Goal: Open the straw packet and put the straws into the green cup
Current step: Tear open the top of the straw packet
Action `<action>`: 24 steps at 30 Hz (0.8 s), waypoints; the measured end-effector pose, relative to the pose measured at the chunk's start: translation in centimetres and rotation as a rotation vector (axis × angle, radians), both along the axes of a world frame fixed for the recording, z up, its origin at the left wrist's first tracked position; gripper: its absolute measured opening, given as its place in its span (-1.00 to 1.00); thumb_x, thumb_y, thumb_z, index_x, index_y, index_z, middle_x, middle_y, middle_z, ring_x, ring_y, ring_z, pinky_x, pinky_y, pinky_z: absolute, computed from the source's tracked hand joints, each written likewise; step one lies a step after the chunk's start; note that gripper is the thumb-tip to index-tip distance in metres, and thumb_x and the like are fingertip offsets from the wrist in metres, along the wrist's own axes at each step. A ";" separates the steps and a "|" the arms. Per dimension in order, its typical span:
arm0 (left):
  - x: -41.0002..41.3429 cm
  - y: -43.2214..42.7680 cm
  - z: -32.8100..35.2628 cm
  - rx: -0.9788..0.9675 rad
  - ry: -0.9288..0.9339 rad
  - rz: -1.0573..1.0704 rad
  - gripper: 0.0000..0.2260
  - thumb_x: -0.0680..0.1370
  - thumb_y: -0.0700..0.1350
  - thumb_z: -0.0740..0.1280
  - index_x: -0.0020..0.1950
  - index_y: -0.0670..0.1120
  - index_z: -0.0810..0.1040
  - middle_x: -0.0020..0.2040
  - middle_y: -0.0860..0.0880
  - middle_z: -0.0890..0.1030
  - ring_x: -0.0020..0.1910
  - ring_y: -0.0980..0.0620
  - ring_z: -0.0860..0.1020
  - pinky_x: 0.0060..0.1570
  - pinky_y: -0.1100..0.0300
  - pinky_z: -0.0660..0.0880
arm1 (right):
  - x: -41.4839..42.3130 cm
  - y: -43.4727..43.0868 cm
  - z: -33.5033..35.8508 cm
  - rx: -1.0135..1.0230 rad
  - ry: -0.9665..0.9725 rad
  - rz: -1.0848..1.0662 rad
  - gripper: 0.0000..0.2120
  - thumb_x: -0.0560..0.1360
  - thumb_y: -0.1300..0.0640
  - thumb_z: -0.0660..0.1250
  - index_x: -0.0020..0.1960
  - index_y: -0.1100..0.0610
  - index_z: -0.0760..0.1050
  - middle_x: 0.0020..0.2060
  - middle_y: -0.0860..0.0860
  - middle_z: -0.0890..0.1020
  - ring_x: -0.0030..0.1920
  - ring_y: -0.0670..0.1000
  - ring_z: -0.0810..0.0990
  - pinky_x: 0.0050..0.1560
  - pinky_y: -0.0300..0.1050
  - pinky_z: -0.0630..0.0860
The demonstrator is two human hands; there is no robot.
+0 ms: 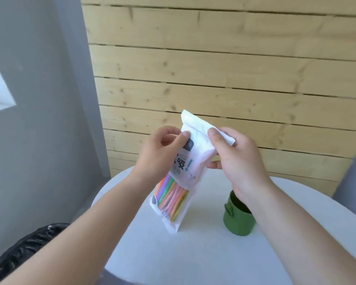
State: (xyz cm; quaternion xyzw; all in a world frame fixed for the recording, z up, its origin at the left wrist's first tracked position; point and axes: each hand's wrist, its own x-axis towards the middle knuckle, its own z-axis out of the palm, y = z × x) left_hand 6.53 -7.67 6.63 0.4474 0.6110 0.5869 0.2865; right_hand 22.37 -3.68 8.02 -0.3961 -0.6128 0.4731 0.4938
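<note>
Two bare forearms reaching in over the round white table (pixel 193 254). Nearest, at right, green cup (pixel 239 219) standing upright, empty as far as visible, partly behind the right wrist. Just left of it, straw packet (pixel 181 171) held upright above the table, long axis near vertical, top leaning slightly away to the right, coloured straws (pixel 171 199) bunched in its lower half. Left hand (pixel 162 149) pinching the packet's upper left edge; right hand (pixel 232 155) gripping the crumpled top corner. Probably mid-opening: no straws out, transfer all left. Behind, wooden plank wall (pixel 234 68).

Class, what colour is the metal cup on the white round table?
Green cup, seen in the head view.
</note>
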 end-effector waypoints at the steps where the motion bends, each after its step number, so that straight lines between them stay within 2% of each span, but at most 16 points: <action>1: 0.3 -0.3 0.3 0.006 0.022 0.006 -0.82 0.62 0.07 0.43 0.14 0.01 0.67 -0.02 0.02 0.76 -0.01 0.07 0.70 -0.16 0.38 0.55 | 0.2 -0.4 0.0 0.010 0.001 0.003 -0.80 0.59 0.03 0.35 0.10 0.10 0.65 -0.12 0.15 0.73 -0.30 -0.08 0.69 -0.26 -0.12 0.67; 4: 1.4 -1.5 0.9 0.000 -0.031 -0.052 -0.78 0.62 0.02 0.45 0.25 0.04 0.65 0.12 -0.09 0.74 0.08 -0.03 0.70 -0.11 0.33 0.56 | 1.3 -2.1 -0.1 0.025 0.040 0.030 -0.83 0.62 0.10 0.32 0.00 0.10 0.67 -0.09 0.18 0.72 -0.14 0.12 0.72 -0.16 -0.02 0.70; 6: 2.1 -2.2 1.0 0.012 -0.123 -0.093 -0.77 0.62 -0.03 0.46 0.26 0.01 0.61 0.08 -0.05 0.75 -0.02 -0.01 0.69 -0.07 0.23 0.56 | 1.9 -3.0 -0.2 0.026 0.070 0.059 -0.84 0.62 0.10 0.32 -0.02 0.10 0.67 -0.14 0.05 0.73 -0.10 0.10 0.71 -0.11 -0.01 0.70; 8: 2.8 -2.9 1.3 0.039 -0.231 -0.107 -0.81 0.61 -0.04 0.47 0.13 -0.08 0.55 -0.09 0.00 0.71 -0.13 -0.01 0.61 -0.05 0.14 0.53 | 2.4 -3.8 -0.2 0.038 0.060 0.085 -0.83 0.62 0.08 0.31 -0.01 0.12 0.65 -0.21 -0.07 0.70 -0.10 0.01 0.69 -0.06 -0.01 0.69; 10: 3.3 -3.4 1.4 0.054 -0.287 -0.111 -0.74 0.58 0.00 0.52 -0.05 -0.07 0.47 -0.20 -0.02 0.58 -0.14 -0.03 0.54 -0.03 0.06 0.48 | 2.7 -4.0 -0.3 0.045 0.016 0.131 -0.77 0.64 0.04 0.27 -0.01 0.16 0.63 -0.14 -0.03 0.74 -0.02 0.05 0.70 0.08 0.04 0.65; 12: 3.6 -3.9 1.4 0.072 -0.290 -0.144 -0.66 0.48 0.07 0.57 -0.19 -0.03 0.45 -0.20 -0.07 0.56 -0.13 -0.06 0.55 -0.01 0.01 0.48 | 3.0 -4.1 -0.2 0.061 -0.012 0.174 -0.76 0.64 0.06 0.27 -0.03 0.20 0.61 -0.08 0.10 0.74 0.03 0.13 0.70 0.21 0.13 0.58; 14: 3.7 -4.4 1.4 0.070 -0.267 -0.195 -0.65 0.39 0.14 0.57 -0.26 -0.01 0.47 -0.17 -0.13 0.59 -0.13 -0.11 0.57 0.00 -0.02 0.50 | 3.3 -4.3 -0.1 0.061 0.013 0.222 -0.78 0.63 0.10 0.29 -0.03 0.24 0.58 -0.09 0.14 0.73 0.02 0.17 0.70 0.20 0.16 0.57; 16: 3.7 -4.8 1.5 0.053 -0.239 -0.230 -0.64 0.35 0.20 0.56 -0.29 0.00 0.48 -0.15 -0.15 0.59 -0.13 -0.10 0.56 0.00 -0.01 0.49 | 3.7 -4.5 -0.2 0.044 0.053 0.298 -0.74 0.59 0.07 0.36 0.01 0.30 0.55 -0.08 0.13 0.74 0.01 0.15 0.71 0.18 0.13 0.58; 18: 3.5 -5.1 1.5 0.025 -0.213 -0.244 -0.63 0.36 0.20 0.56 -0.30 0.01 0.48 -0.16 -0.13 0.61 -0.12 -0.06 0.58 0.01 0.03 0.49 | 4.1 -4.6 -0.5 0.046 0.059 0.359 -0.66 0.52 0.00 0.44 0.02 0.29 0.55 -0.03 0.21 0.72 0.05 0.23 0.68 0.25 0.22 0.54; 20: 3.2 -5.3 1.5 0.005 -0.213 -0.250 -0.66 0.38 0.16 0.56 -0.28 -0.01 0.48 -0.15 -0.11 0.64 -0.11 -0.03 0.60 0.01 0.07 0.51 | 4.3 -4.6 -0.7 0.059 0.037 0.395 -0.67 0.46 -0.04 0.45 -0.01 0.24 0.55 -0.01 0.28 0.68 0.08 0.29 0.65 0.31 0.32 0.46; 22: 3.0 -5.6 1.5 -0.006 -0.211 -0.268 -0.62 0.33 0.17 0.59 -0.25 -0.03 0.48 -0.15 -0.10 0.64 -0.11 -0.04 0.60 0.01 0.06 0.49 | 4.3 -4.5 -0.8 0.049 0.027 0.398 -0.71 0.44 0.00 0.46 -0.02 0.21 0.56 0.00 0.23 0.70 0.09 0.22 0.66 0.34 0.30 0.44; 24: 3.0 -5.5 1.5 -0.014 -0.202 -0.285 -0.59 0.30 0.16 0.61 -0.22 -0.05 0.47 -0.17 -0.11 0.64 -0.12 -0.07 0.59 0.03 0.02 0.47 | 4.3 -4.4 -1.0 0.038 0.036 0.405 -0.72 0.44 0.04 0.46 0.02 0.22 0.58 -0.01 0.08 0.73 0.09 0.10 0.68 0.35 0.21 0.46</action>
